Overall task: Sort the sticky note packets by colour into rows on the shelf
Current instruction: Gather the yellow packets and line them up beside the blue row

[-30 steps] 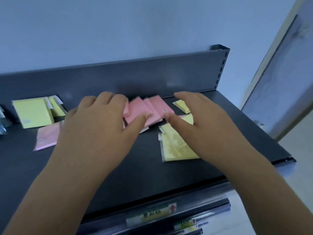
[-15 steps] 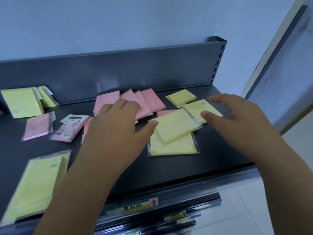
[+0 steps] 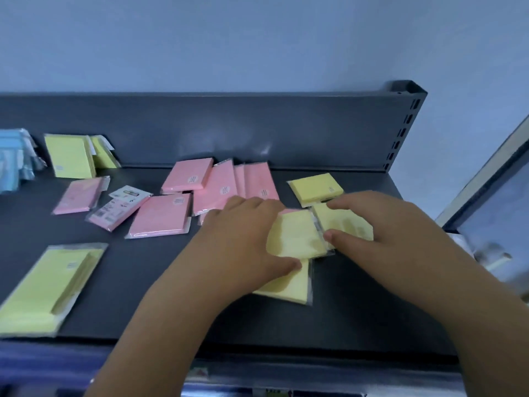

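Two hands meet over the dark shelf (image 3: pixel 137 282). The left hand (image 3: pixel 243 245) grips the middle yellow packet (image 3: pixel 294 236). Its fingers bend over the far edge and its thumb sits by the near edge, so the packet sticks out at 3 o'clock from the palm. The right hand (image 3: pixel 380 233) holds the right yellow packet (image 3: pixel 346 223), with its fingers on the far side and its thumb on the near side. This packet lies at 9 o'clock from that palm and touches the middle one. The lower yellow packet (image 3: pixel 289 290) lies flat at 6 o'clock from the middle one and is partly under it. The small yellow packet (image 3: pixel 315 186) sits at 12 o'clock from the right hand's fingers, just beside them. The pink packets (image 3: pixel 223 187) lie in a loose fan at 11 o'clock from the left hand, one over the other, close to its fingertips. The flat pink packet (image 3: pixel 161 214) lies at 9 o'clock from the left hand, and the label-side packet (image 3: pixel 117 209) is just past it. The far pink packet (image 3: pixel 80 194) is further that way. The big yellow packet (image 3: pixel 48 287) lies at 8 o'clock, well apart from both hands, at the front edge. The back yellow packets (image 3: pixel 70 157) lean at 10 o'clock by the back wall, with the blue packets (image 3: pixel 14 159) beside them.
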